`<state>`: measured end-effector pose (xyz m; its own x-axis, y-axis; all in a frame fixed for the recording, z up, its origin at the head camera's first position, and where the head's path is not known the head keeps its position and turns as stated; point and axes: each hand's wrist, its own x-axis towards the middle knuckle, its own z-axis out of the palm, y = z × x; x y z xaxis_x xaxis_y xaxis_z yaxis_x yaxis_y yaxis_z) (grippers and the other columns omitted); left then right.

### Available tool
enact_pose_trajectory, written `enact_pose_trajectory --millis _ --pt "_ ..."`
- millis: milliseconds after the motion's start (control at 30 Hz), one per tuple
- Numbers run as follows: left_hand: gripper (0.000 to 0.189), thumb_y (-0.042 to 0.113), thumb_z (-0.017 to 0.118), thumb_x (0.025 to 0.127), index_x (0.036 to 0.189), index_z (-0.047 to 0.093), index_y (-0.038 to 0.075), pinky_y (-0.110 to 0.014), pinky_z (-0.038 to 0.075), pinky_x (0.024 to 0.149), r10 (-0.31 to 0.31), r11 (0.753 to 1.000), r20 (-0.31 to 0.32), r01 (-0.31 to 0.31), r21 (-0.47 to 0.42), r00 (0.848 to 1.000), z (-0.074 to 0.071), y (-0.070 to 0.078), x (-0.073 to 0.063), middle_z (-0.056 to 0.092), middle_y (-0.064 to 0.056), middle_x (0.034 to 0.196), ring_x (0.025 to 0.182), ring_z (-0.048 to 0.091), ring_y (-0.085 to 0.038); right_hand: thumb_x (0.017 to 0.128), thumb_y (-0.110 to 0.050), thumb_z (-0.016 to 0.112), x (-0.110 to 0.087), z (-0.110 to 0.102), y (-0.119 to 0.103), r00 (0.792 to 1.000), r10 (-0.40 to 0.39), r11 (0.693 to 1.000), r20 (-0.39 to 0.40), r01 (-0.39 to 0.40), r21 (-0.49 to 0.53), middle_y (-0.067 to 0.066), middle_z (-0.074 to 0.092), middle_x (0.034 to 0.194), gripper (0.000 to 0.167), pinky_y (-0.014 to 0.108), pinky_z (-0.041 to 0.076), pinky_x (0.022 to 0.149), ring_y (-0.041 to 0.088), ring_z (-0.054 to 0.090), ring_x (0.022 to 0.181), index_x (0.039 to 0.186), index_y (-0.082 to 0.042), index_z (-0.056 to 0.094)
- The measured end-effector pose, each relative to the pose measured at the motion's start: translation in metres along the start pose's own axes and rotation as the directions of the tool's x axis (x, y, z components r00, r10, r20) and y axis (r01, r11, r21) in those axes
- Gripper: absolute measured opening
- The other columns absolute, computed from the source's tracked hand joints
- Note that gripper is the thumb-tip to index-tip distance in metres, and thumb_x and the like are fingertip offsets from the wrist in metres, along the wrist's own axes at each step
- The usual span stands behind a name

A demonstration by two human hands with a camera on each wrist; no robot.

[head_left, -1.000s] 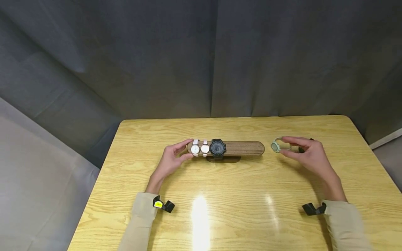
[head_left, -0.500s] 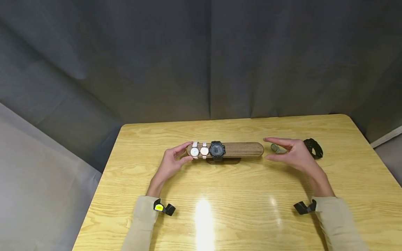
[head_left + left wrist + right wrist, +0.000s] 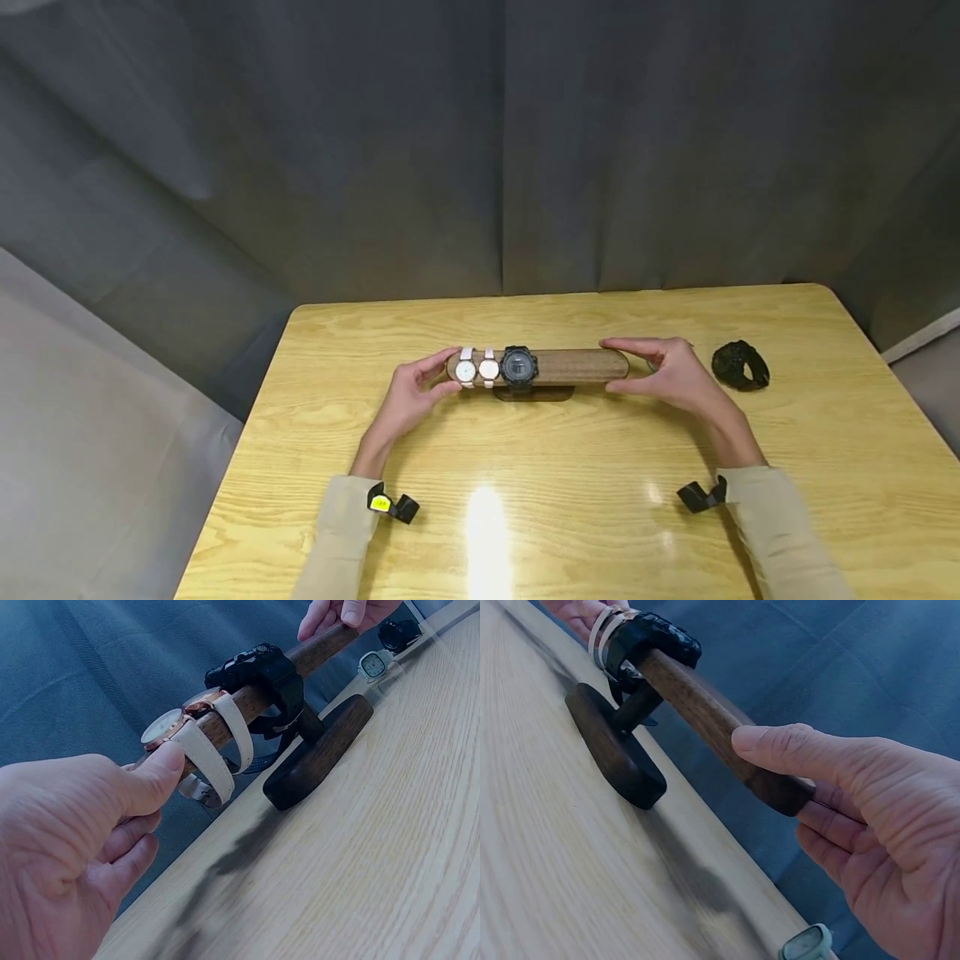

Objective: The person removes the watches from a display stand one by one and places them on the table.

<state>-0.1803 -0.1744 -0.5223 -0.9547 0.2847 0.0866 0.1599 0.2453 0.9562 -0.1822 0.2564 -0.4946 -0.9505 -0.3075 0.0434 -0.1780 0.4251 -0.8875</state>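
Note:
A dark wooden watch stand [image 3: 573, 367] has a long rounded bar on a short post and an oval base [image 3: 615, 750]. At the bar's left end, my left hand [image 3: 408, 393] pinches it between thumb and fingers, beside a white-strapped watch [image 3: 466, 372]. A second, smaller white-strapped watch [image 3: 489, 369] comes after it, then a chunky black digital watch [image 3: 519, 365]. My right hand [image 3: 673, 379] grips the bare right end, thumb on the near side. Close to that hand a pale green watch [image 3: 804, 945] rests on the table, mostly hidden in the head view.
Farther right on the wooden table [image 3: 600, 500] lies another black watch [image 3: 726, 367], its strap closed in a loop. Dark grey curtains [image 3: 375, 167] hang behind the table's back edge. Small black cameras [image 3: 701, 497] sit on both wrists.
My right hand has set the pale green watch down on the table, moved left and taken hold of the bar's right end. The left hand keeps its grip on the left end.

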Motion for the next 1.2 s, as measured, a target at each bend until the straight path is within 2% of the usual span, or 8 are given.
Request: enact_pose_trajectory --millis 167,233,600,700,767,900,1067,1200 --pt "0.054 0.013 0.079 0.092 0.143 0.065 0.023 -0.040 0.047 0.113 0.002 1.000 0.004 -0.002 0.004 1.000 0.000 0.002 0.002 0.057 -0.006 0.152 0.140 0.054 -0.029 0.079 -0.026 0.094 0.003 0.006 0.003 0.999 -0.039 0.999 0.008 0.039 0.013 0.003 0.070 0.137 0.063 0.020 0.047 0.109 0.010 0.056 0.135 0.137 -0.019 0.071" --pt "0.054 0.012 0.079 0.092 0.143 0.065 0.023 -0.042 0.047 0.114 0.004 1.000 0.006 -0.004 0.004 1.000 0.000 0.003 0.003 0.057 -0.007 0.152 0.140 0.054 -0.029 0.080 -0.025 0.093 0.004 0.006 0.004 0.998 -0.055 0.998 0.012 0.055 0.017 0.005 0.069 0.138 0.063 0.012 0.044 0.105 0.007 0.056 0.134 0.138 -0.018 0.070" --pt "0.062 0.012 0.085 0.088 0.145 0.063 0.017 -0.043 0.046 0.116 0.026 0.999 -0.006 -0.026 0.047 1.000 0.001 0.008 0.004 0.060 -0.011 0.148 0.135 0.059 -0.029 0.079 -0.020 0.094 0.010 0.008 0.007 0.997 -0.080 0.995 -0.003 0.080 0.064 0.007 0.070 0.136 0.062 0.011 0.044 0.104 0.003 0.058 0.131 0.137 -0.016 0.071" --pt "0.063 0.016 0.088 0.086 0.144 0.064 0.017 -0.048 0.047 0.114 0.041 0.998 -0.043 -0.038 0.056 0.998 0.003 0.008 0.002 0.062 -0.009 0.147 0.131 0.062 -0.031 0.080 -0.019 0.094 0.013 0.008 0.005 0.997 -0.083 0.994 0.002 0.083 0.071 0.006 0.070 0.136 0.062 0.011 0.044 0.105 0.003 0.058 0.131 0.137 -0.016 0.071" --pt "0.063 0.021 0.090 0.084 0.142 0.066 0.016 -0.050 0.048 0.113 0.077 0.992 -0.083 -0.068 0.106 0.994 0.004 0.007 0.001 0.063 -0.007 0.145 0.128 0.063 -0.030 0.078 -0.020 0.094 0.014 0.010 0.005 0.998 -0.069 0.994 0.002 0.068 0.082 0.004 0.071 0.136 0.062 0.011 0.044 0.105 0.003 0.058 0.131 0.136 -0.017 0.072" --pt "0.063 0.028 0.093 0.080 0.136 0.070 0.011 -0.050 0.044 0.115 0.196 0.957 -0.177 -0.149 0.248 0.964 0.007 0.009 -0.003 0.066 -0.005 0.137 0.128 0.059 -0.026 0.079 -0.022 0.094 0.015 0.010 0.005 0.998 -0.054 0.995 0.013 0.052 0.083 0.003 0.070 0.136 0.062 0.012 0.044 0.106 0.007 0.057 0.134 0.136 -0.018 0.071" --pt "0.060 0.027 0.093 0.078 0.130 0.072 0.007 -0.042 0.043 0.103 0.351 0.905 -0.265 -0.253 0.342 0.898 0.013 0.011 -0.002 0.062 -0.011 0.114 0.116 0.051 -0.025 0.082 -0.021 0.092 0.012 0.008 0.003 0.997 -0.069 0.996 0.022 0.068 0.055 0.006 0.069 0.137 0.061 0.012 0.044 0.106 0.014 0.057 0.137 0.138 -0.016 0.070" --pt "0.060 0.025 0.092 0.078 0.130 0.072 0.006 -0.032 0.041 0.089 0.433 0.874 -0.305 -0.313 0.372 0.848 0.022 0.012 -0.001 0.055 -0.013 0.096 0.101 0.048 -0.025 0.082 -0.021 0.092 0.008 0.006 0.002 0.998 -0.061 0.997 0.012 0.061 0.041 0.006 0.070 0.137 0.059 0.011 0.045 0.104 0.009 0.057 0.135 0.137 -0.018 0.071"
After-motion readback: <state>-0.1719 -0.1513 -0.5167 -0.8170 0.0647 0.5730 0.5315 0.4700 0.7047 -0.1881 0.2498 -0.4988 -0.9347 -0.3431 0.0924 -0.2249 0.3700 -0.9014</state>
